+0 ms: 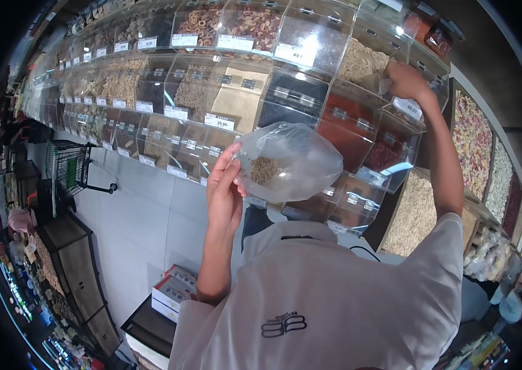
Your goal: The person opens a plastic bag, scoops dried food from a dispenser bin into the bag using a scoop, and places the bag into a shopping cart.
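My left hand (226, 179) is closed on the rim of a clear plastic bag (310, 163), fingers and thumb pinching its left side. The bag is puffed open in front of my chest, and a small heap of brownish dried pieces (264, 171) lies in it. My right hand (407, 82) reaches into the front of a clear bin of pale dried shreds (362, 61). Its fingers are curled, with a greyish translucent piece by the fingertips; what they hold is partly hidden. A price label (407, 108) sits just below my right wrist.
Rows of lidded clear bins (205, 86) with price labels run off to the left. Open bins of dried petals (472, 132) and pale flakes (410, 213) stand at the right. A shopping cart (68, 165) and a white-and-red box (174, 290) are on the left.
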`<action>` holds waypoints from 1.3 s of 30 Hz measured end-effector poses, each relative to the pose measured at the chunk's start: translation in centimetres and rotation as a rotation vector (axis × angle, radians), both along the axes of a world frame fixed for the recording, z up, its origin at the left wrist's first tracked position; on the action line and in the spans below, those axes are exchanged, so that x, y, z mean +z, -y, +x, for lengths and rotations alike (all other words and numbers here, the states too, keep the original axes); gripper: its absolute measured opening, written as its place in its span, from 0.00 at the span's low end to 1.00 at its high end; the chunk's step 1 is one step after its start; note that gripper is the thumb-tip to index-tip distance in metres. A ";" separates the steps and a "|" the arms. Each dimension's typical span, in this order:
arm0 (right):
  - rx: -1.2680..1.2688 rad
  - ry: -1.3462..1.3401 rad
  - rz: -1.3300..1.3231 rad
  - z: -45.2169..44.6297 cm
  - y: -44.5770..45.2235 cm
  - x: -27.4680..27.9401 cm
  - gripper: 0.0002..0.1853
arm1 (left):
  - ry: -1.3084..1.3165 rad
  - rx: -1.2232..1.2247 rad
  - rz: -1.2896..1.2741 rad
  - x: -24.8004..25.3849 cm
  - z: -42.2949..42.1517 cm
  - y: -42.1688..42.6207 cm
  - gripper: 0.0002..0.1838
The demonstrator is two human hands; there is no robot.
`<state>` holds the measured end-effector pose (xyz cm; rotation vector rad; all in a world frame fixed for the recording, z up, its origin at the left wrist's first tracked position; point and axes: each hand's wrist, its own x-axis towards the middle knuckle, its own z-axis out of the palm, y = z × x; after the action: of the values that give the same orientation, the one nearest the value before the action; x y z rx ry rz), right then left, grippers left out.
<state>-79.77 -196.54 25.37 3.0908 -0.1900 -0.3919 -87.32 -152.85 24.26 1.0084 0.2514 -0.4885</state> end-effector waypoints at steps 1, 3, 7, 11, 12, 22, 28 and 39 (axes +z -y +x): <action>-0.014 0.013 0.097 0.0 1.0 -0.5 0.16 | 0.000 0.002 0.001 -0.1 0.1 0.0 0.19; -0.036 0.036 0.293 0.0 2.3 -1.8 0.18 | -0.005 0.013 -0.005 -0.2 0.2 0.0 0.18; -0.106 0.195 0.474 -0.9 5.2 -4.5 0.19 | -0.023 0.012 0.004 -0.2 0.3 0.2 0.18; -0.039 0.464 -0.117 -0.4 4.3 -5.6 0.19 | -0.024 0.003 0.002 -0.2 0.6 0.3 0.18; -0.022 0.449 -0.181 0.6 3.4 -5.7 0.18 | -0.022 -0.003 0.004 -0.2 0.6 0.4 0.18; 0.134 0.227 -0.449 4.1 6.4 -9.4 0.18 | -0.023 0.000 0.041 -0.3 0.6 0.2 0.18; 0.220 0.153 -0.137 -0.3 5.2 -6.8 0.25 | -0.015 -0.014 0.010 -0.7 0.5 0.3 0.18; -0.099 0.052 0.751 -0.1 7.0 -12.6 0.18 | -0.025 -0.046 0.007 -0.8 -0.1 0.4 0.19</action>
<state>-79.90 -203.53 12.82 3.8430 -0.2447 -0.4762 -87.40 -153.30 23.51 1.0171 0.2531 -0.5430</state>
